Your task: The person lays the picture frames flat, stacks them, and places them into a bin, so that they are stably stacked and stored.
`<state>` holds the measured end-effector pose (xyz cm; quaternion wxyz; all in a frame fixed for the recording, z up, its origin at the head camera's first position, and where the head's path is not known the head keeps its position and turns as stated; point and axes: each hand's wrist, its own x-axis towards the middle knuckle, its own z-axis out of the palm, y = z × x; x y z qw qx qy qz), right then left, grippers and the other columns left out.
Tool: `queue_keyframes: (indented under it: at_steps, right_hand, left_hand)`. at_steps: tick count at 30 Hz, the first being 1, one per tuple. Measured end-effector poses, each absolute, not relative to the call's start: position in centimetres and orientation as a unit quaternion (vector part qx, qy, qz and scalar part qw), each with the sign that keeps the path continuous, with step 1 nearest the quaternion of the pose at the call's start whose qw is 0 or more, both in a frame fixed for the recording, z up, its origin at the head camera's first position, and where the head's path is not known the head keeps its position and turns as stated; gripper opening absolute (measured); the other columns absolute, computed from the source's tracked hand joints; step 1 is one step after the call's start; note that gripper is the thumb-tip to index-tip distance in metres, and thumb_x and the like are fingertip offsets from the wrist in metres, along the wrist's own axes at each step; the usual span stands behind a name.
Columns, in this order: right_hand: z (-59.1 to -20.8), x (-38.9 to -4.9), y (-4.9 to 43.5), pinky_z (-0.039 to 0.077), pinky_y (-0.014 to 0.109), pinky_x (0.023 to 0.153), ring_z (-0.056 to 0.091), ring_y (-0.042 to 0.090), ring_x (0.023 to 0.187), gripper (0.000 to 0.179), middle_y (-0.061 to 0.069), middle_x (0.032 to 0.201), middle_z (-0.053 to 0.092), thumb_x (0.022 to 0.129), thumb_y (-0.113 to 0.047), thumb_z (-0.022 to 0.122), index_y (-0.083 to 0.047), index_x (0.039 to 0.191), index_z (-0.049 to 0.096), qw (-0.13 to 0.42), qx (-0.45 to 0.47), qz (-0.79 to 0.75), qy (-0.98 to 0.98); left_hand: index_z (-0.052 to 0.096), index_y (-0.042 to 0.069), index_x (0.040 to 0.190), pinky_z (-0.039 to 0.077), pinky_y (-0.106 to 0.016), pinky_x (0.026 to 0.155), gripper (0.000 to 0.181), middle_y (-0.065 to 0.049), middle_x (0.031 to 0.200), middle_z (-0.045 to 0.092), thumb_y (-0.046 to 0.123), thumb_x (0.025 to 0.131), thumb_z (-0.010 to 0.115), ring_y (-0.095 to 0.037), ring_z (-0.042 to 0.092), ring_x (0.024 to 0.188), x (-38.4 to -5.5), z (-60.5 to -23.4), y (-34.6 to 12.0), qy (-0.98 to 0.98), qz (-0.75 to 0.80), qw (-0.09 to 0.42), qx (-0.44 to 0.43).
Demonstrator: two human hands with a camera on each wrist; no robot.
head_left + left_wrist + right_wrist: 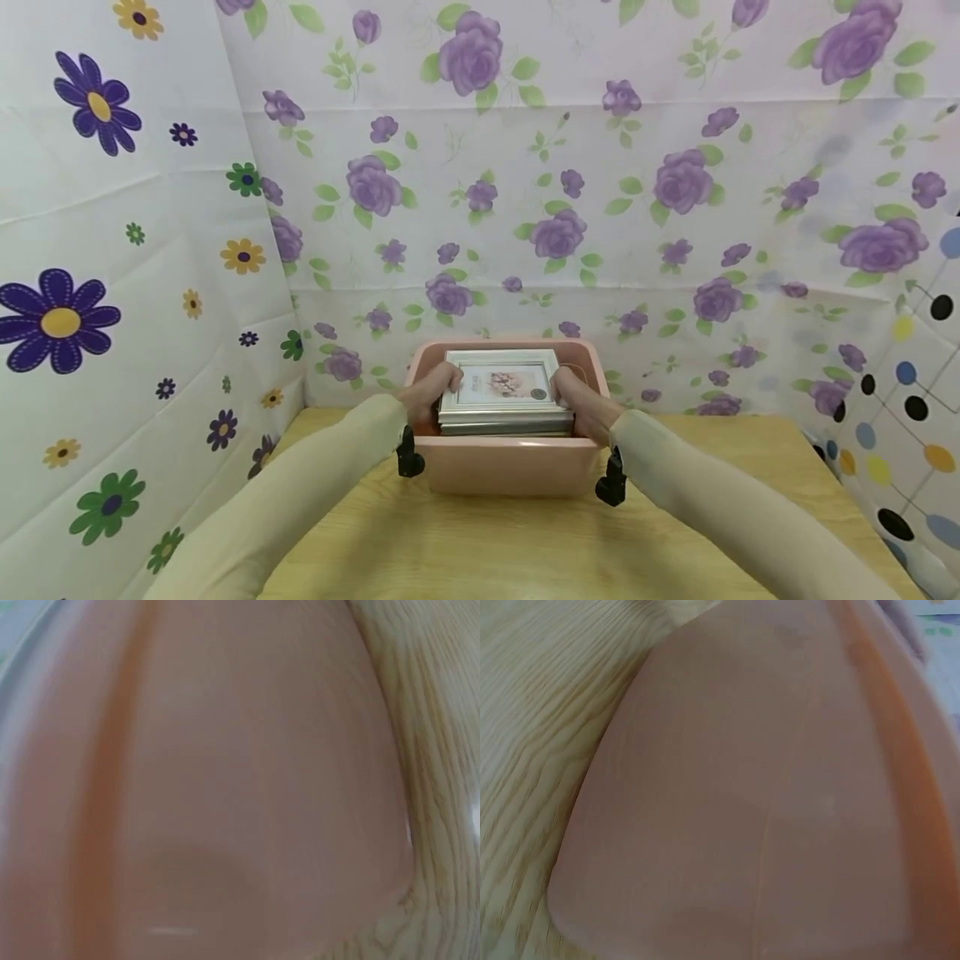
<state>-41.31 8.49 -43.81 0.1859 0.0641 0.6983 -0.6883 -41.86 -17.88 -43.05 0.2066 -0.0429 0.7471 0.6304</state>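
In the head view, a stack of silver-white picture frames (504,421) sits within a pink plastic bin (513,467). The top picture frame (504,361) shows a print of pale pink flowers. My left hand (431,390) grips the stack at its left side, thumb over the top edge. On the opposite side my right hand (581,400) holds it the same way. The fingers of both hands are hidden down between the stack and the bin walls. Both wrist views show only the bin's outer wall (225,780), blurred, and no hand.
The bin stands on a light wooden table (480,542), near its back edge. Behind it hangs a cloth with purple roses (468,54). Flower-patterned cloth (60,321) covers the left side, and dotted cloth (907,408) the right.
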Motion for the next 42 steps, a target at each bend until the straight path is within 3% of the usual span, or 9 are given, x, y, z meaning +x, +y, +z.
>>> queue_keyframes:
  at_steps: [7,10,14,18,27,30,33,37,42]
  right_hand:
    - [-44.8,-41.2,8.5,0.038,0.036,0.074,0.048,0.024,0.083,0.018,0.008,0.096,0.055,0.067,-0.009,0.035,-0.016,0.081,0.026,0.302,0.062,-0.626,0.716]
    - [-45.0,-41.3,8.4,0.032,0.038,0.072,0.044,0.025,0.085,0.019,0.011,0.101,0.051,0.068,-0.01,0.035,-0.017,0.081,0.023,0.322,0.057,-0.572,0.752]
    - [-45.3,-41.9,8.2,0.019,0.039,0.071,0.023,0.02,0.072,0.023,0.007,0.081,0.033,0.073,-0.009,0.035,-0.02,0.079,0.016,0.326,0.048,-0.504,0.798]
    - [-45.6,-42.3,8.0,0.023,0.037,0.067,0.019,0.019,0.068,0.02,0.002,0.07,0.023,0.077,-0.004,0.037,-0.018,0.078,0.023,0.325,0.042,-0.48,0.814]
    - [-45.0,-42.3,7.4,0.034,0.036,0.076,0.037,0.03,0.097,0.049,0.021,0.13,0.04,0.076,0.008,0.036,0.002,0.124,0.042,0.293,0.025,-0.508,0.81]
    - [-44.8,-42.2,7.5,0.037,0.034,0.074,0.042,0.035,0.106,0.095,0.025,0.157,0.025,0.077,0.012,0.034,0.001,0.167,0.006,0.274,0.001,-0.523,0.807]
    - [-44.7,-41.9,7.7,0.036,0.032,0.066,0.043,0.033,0.096,0.106,0.027,0.16,0.022,0.077,0.016,0.032,0.0,0.172,-0.012,0.252,-0.03,-0.523,0.814]
    - [-44.1,-41.5,8.1,0.039,0.029,0.062,0.048,0.024,0.086,0.095,0.028,0.153,0.041,0.078,0.017,0.039,0.007,0.168,0.014,0.22,-0.082,-0.483,0.844]
    - [-43.0,-41.2,8.4,0.04,0.031,0.058,0.043,0.017,0.061,0.052,0.019,0.105,0.063,0.083,0.013,0.056,0.014,0.135,0.052,0.2,-0.118,-0.426,0.874]
  left_hand:
    - [0.019,0.023,0.065,0.017,-0.033,0.058,0.024,0.004,0.067,0.011,0.009,0.058,0.037,-0.018,0.009,0.065,-44.6,-48.1,-18.6,0.804,0.577,0.139,-0.037]
    - [0.021,0.024,0.063,0.018,-0.035,0.059,0.021,0.003,0.066,0.011,0.01,0.062,0.036,-0.021,0.008,0.065,-44.3,-48.5,-18.8,0.812,0.564,0.149,-0.025]
    - [0.024,0.021,0.066,0.022,-0.035,0.064,0.017,0.001,0.07,0.022,0.009,0.068,0.037,-0.02,0.014,0.067,-42.6,-46.9,-18.5,0.817,0.543,0.195,-0.024]
    - [0.039,0.012,0.075,0.035,-0.031,0.069,0.007,-0.004,0.083,0.048,0.005,0.073,0.039,-0.018,0.04,0.072,-40.9,-45.5,-17.9,0.805,0.53,0.258,-0.075]
    - [0.053,0.003,0.091,0.047,-0.031,0.076,0.017,-0.01,0.097,0.062,0.0,0.079,0.042,-0.021,0.058,0.087,-41.2,-45.0,-18.2,0.825,0.501,0.245,-0.087]
    - [0.058,0.0,0.095,0.05,-0.032,0.075,0.019,-0.012,0.096,0.064,-0.001,0.082,0.046,-0.022,0.061,0.087,-41.3,-44.8,-18.4,0.842,0.483,0.23,-0.075]
    - [0.059,-0.004,0.106,0.055,-0.034,0.074,0.026,-0.012,0.096,0.064,-0.007,0.083,0.047,-0.022,0.063,0.086,-41.1,-44.8,-18.5,0.835,0.503,0.215,-0.058]
    - [0.053,-0.004,0.133,0.056,-0.036,0.072,0.055,-0.018,0.107,0.068,-0.016,0.08,0.048,-0.025,0.065,0.088,-40.7,-44.8,-18.5,0.827,0.53,0.189,-0.023]
    - [0.02,0.006,0.172,0.054,-0.037,0.071,0.097,-0.026,0.163,0.045,-0.01,0.086,0.062,-0.031,0.064,0.102,-40.1,-44.3,-18.7,0.849,0.496,0.181,-0.021]
